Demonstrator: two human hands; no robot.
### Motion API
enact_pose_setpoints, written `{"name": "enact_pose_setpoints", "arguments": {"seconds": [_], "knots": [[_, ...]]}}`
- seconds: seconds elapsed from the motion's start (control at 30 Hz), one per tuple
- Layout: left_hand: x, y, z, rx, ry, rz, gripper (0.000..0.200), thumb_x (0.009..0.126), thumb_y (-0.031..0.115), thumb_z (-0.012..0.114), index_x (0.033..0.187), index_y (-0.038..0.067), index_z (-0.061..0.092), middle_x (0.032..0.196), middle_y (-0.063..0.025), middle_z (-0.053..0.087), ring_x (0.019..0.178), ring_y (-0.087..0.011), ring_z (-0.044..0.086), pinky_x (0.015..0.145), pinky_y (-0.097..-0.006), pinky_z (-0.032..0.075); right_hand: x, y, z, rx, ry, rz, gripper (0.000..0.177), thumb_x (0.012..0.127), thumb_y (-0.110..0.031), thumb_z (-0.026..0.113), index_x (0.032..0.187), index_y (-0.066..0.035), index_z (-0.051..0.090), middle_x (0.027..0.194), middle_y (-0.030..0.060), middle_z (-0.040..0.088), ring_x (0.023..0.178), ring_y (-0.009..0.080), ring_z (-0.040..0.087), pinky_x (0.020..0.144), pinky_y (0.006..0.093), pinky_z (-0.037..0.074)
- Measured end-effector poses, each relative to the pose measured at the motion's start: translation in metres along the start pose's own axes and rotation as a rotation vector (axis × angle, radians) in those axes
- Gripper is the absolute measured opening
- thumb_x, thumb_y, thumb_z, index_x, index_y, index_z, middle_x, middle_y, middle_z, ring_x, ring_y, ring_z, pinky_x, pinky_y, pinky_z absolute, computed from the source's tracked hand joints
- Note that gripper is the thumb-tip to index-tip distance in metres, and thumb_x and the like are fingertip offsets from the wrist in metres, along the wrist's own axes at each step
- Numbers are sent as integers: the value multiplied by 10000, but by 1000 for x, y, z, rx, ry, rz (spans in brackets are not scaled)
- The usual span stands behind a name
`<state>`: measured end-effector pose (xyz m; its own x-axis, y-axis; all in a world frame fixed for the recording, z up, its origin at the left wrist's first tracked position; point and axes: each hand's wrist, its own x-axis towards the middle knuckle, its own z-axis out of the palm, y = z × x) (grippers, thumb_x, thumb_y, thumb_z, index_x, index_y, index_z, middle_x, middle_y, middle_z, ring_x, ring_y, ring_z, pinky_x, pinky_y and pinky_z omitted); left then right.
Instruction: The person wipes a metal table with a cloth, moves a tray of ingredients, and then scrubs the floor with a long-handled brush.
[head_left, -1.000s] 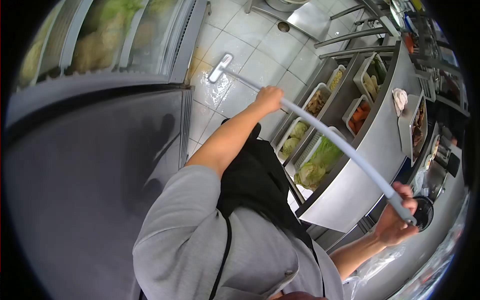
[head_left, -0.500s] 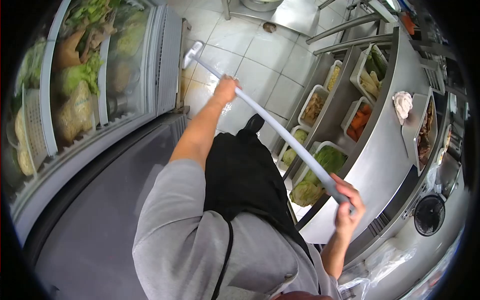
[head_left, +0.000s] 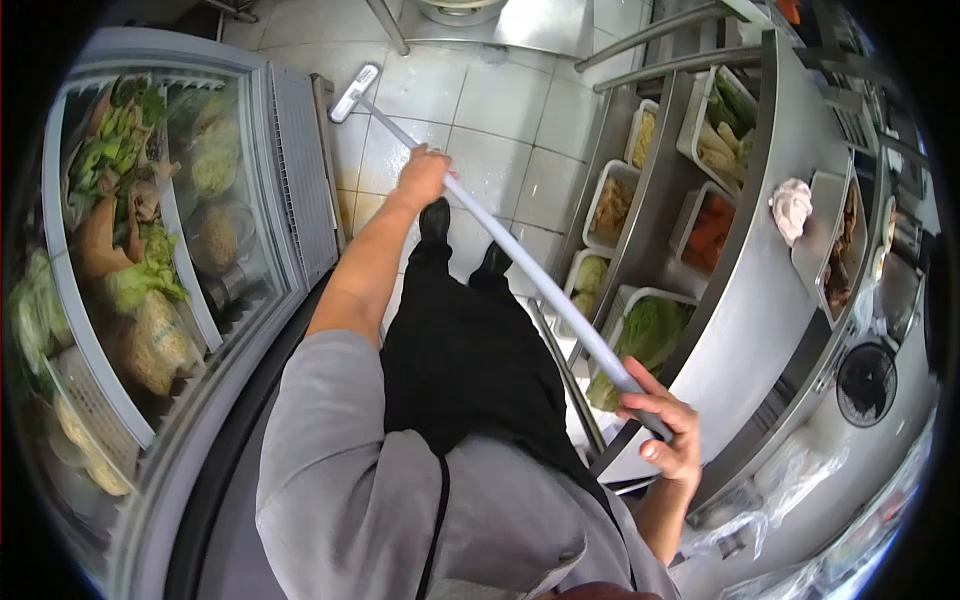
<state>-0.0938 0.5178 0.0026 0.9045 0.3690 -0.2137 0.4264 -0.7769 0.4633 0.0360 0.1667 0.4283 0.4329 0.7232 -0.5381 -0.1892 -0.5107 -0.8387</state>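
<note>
A long pale-grey pole (head_left: 530,268) runs diagonally from the upper left to the lower right. My left hand (head_left: 425,178) is wrapped round its upper part, and my right hand (head_left: 668,420) grips its darker grey end. At the far end a white and grey floor-tool head (head_left: 354,93) rests on the wet tiles (head_left: 420,90), close to the foot of the glass-fronted fridge (head_left: 305,170). Both black shoes show on the floor beneath my left hand and the pole.
Vegetables fill the fridge on the left. On the right, a steel counter (head_left: 740,350) has tubs of carrots (head_left: 712,232), leafy greens (head_left: 655,330) and other vegetables beside it. A crumpled cloth (head_left: 791,210) lies on the counter. A steel stand (head_left: 545,25) is ahead.
The tool head and both hands have shifted left in view, the head also slightly upward. The view has moved too, showing more of the fridge and a second shoe. Both hands keep hold of the pole.
</note>
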Motion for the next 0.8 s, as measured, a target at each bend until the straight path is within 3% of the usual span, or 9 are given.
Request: {"name": "enact_pose_setpoints", "arguments": {"seconds": [0.07, 0.1, 0.13, 0.17, 0.33, 0.5, 0.6, 0.73, 0.8], "knots": [[-7, 45, -2, -27, -111, 99, 135, 772, 261, 681, 803, 134, 715, 851, -125, 675, 891, -326, 642, 981, -480, 400, -34, -6, -30, -156, 30, 155, 347, 756, -87, 715, 1077, 33, 654, 1265, 238, 571, 959, 217, 646, 769, 290, 510], [-9, 84, -4, 22, -154, 71, 103, 750, 231, 683, 799, 148, 718, 840, -109, 678, 878, -309, 655, 943, -472, 424, -53, -22, -33, -131, 166, 385, 350, 761, 24, 653, 1110, 20, 626, 1147, 191, 636, 757, 129, 648, 584, 215, 483], [-15, 109, 5, 10, -241, 260, 92, 751, 202, 661, 800, 152, 721, 819, -101, 681, 863, -299, 665, 907, -463, 441, -70, -40, -38, -306, 211, 566, 384, 767, 85, 602, 1143, 9, 598, 953, 113, 668, 589, 71, 592, 474, 187, 434], [-19, 141, 21, 65, -301, 206, 90, 759, 185, 637, 781, 147, 716, 796, -93, 686, 820, -286, 678, 897, -452, 441, -83, -57, -33, -316, 294, 581, 391, 782, 64, 614, 1167, 10, 580, 802, 68, 645, 532, 68, 572, 430, 180, 418], [-35, 167, 32, -85, -198, 289, 100, 755, 197, 640, 742, 121, 703, 796, -92, 697, 757, -274, 683, 867, -454, 454, -111, -64, -14, -204, 376, 675, 283, 796, -25, 680, 1073, 25, 651, 746, 47, 640, 508, 65, 551, 399, 187, 409], [9, 36, 16, 204, -199, 227, 75, 743, 186, 672, 772, 129, 711, 832, -90, 688, 868, -252, 667, 931, -467, 444, -25, -23, 46, -182, 249, 562, 277, 826, -4, 663, 1101, 21, 646, 679, 8, 588, 520, 46, 500, 435, 202, 386], [15, 12, -11, 212, -180, 195, 99, 737, 188, 685, 801, 120, 715, 846, -103, 687, 891, -279, 662, 937, -469, 446, -5, -7, 51, -102, 87, 539, 459, 817, -11, 685, 1258, -40, 560, 722, -2, 585, 569, 59, 478, 503, 226, 393], [5, 88, 4, 179, -476, 296, 202, 737, 183, 692, 907, 73, 692, 962, -146, 672, 1016, -377, 615, 964, -501, 432, -67, -18, 15, -150, 127, 621, 491, 803, 3, 685, 1275, -32, 552, 706, -4, 576, 558, 60, 472, 499, 219, 373], [-18, 145, 36, -46, -360, 340, 227, 729, 192, 698, 929, 85, 689, 981, -136, 670, 1076, -371, 590, 984, -525, 416, -112, -29, 7, -66, 216, 721, 488, 788, 13, 693, 1259, -24, 571, 708, 4, 603, 496, 47, 477, 423, 202, 349]]}}
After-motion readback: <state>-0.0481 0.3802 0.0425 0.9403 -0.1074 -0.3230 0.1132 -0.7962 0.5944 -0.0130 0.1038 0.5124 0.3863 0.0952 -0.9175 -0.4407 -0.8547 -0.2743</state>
